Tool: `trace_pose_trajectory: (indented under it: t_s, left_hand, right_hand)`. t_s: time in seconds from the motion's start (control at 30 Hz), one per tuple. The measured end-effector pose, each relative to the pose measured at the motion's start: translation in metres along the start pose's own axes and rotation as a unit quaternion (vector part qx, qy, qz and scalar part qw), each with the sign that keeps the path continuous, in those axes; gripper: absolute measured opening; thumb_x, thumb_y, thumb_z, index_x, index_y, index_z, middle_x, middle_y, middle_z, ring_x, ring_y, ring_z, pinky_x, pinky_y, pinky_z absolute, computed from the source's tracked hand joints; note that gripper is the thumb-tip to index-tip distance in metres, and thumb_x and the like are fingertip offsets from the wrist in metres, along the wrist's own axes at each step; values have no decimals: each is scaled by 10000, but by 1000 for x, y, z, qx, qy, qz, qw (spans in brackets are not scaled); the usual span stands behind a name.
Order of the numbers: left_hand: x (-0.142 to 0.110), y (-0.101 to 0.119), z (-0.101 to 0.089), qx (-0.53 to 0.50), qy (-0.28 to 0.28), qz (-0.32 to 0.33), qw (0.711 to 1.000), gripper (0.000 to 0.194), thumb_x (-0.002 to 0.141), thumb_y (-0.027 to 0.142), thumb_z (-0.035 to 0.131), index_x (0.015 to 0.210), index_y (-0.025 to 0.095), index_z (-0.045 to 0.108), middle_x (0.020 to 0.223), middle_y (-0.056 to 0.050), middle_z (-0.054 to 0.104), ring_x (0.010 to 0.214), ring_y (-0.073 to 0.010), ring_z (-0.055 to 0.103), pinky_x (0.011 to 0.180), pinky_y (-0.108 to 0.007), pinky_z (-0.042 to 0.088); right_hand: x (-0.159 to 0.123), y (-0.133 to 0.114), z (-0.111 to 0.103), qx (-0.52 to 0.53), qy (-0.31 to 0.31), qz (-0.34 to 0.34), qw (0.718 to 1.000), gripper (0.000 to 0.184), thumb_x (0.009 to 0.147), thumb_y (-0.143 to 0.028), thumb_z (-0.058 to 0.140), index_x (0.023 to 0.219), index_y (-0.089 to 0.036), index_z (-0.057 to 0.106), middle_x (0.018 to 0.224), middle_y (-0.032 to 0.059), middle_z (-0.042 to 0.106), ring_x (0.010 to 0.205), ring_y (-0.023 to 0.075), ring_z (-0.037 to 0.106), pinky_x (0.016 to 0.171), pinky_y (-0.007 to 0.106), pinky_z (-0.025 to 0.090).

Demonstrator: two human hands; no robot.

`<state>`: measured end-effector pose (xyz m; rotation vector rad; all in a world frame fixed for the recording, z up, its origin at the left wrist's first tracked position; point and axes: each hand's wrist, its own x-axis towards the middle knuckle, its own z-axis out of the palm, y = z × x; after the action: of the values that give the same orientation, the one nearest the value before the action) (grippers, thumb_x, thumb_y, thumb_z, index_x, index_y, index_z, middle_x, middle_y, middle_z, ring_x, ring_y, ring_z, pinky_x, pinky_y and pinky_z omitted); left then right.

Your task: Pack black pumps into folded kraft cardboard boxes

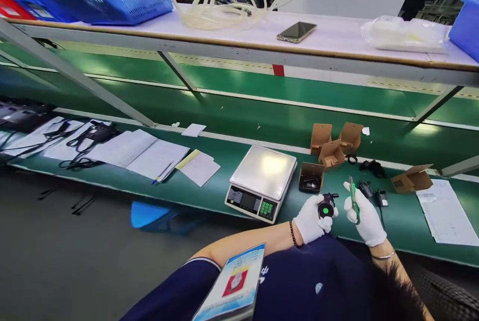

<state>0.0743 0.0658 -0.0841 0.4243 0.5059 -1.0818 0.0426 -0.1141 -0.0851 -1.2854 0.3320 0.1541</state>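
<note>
My left hand (311, 219), in a white glove, grips a small black round device (326, 207) with a green dot sticker and a short spout at its upper right. In my right hand (368, 221), also gloved in white, is a green utility knife (353, 200) held upright, its tip pointing up. The two hands are apart, close to the bench's front edge. Behind my left hand stands an open small cardboard box (312, 171) with a black cable and parts in it. Beyond my right hand lie more black devices (380, 198), one with a cable.
A weighing scale (264, 173) stands left of my hands. Several open cardboard boxes (331, 154) are at the back, another (411, 179) at the right beside paper sheets (451, 213). An open notebook (138, 154) lies left. A phone (297, 32) rests on the shelf above.
</note>
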Motion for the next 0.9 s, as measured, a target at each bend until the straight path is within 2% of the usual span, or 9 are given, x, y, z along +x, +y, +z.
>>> trace_pose_trajectory:
  t_s: [0.13,0.23,0.37,0.43,0.5,0.6,0.7,0.9]
  left_hand:
    - [-9,-4,8,-4,-9,34,999,450,1013,440,307,841,115,567,767,-89,614,403,-60,389,397,-181,309]
    - [-14,-6,12,-19,-11,41,999,424,1022,425,330,838,123,564,772,-99,611,437,-72,425,405,-171,319]
    - [-18,-9,14,-34,-6,22,999,407,1029,404,345,838,124,571,731,-80,587,452,-86,454,419,-177,350]
    - [-18,-11,15,-31,2,19,999,417,1034,408,342,817,131,566,668,-53,556,435,-92,456,411,-177,344]
    - [-17,-12,16,-26,14,14,999,424,1036,415,347,793,140,559,615,-33,524,417,-97,453,404,-177,339]
    - [-15,-14,15,-27,26,9,999,404,1032,414,383,786,147,560,605,-24,518,418,-96,468,413,-179,360]
    - [-15,-14,14,-33,27,9,999,381,1028,408,416,791,148,563,617,-15,520,431,-91,487,428,-180,385]
    - [-12,-12,14,-35,36,-1,999,383,1028,407,418,790,146,566,601,-9,509,422,-93,485,415,-185,391]
  right_hand:
    - [-23,-20,-3,-174,-16,-50,983,575,916,-572,574,1321,-163,573,845,16,638,584,105,506,527,247,434]
    - [-36,-26,-4,-339,-30,-56,939,562,941,-538,506,1351,-159,566,970,75,697,701,163,605,649,309,510]
    - [-49,-22,4,-565,-60,-102,816,546,1026,-454,308,1485,-217,485,1111,96,717,936,224,668,820,345,508]
    - [-52,-19,10,-647,-73,-115,751,534,1046,-418,264,1522,-252,441,1077,80,722,934,228,679,775,322,491]
    - [-53,-17,15,-712,-75,-114,689,517,1053,-397,274,1539,-290,412,1002,55,724,852,215,686,687,295,456]
    - [-54,-17,21,-770,-73,-108,624,504,1056,-390,302,1552,-338,375,968,30,719,783,197,682,613,282,400]
    - [-55,-19,24,-794,-72,-101,595,505,1060,-394,304,1561,-354,348,963,20,720,768,189,682,591,284,371]
    - [-52,-20,26,-817,-76,-72,568,526,1057,-413,297,1577,-336,311,1000,32,725,780,198,687,570,289,346]
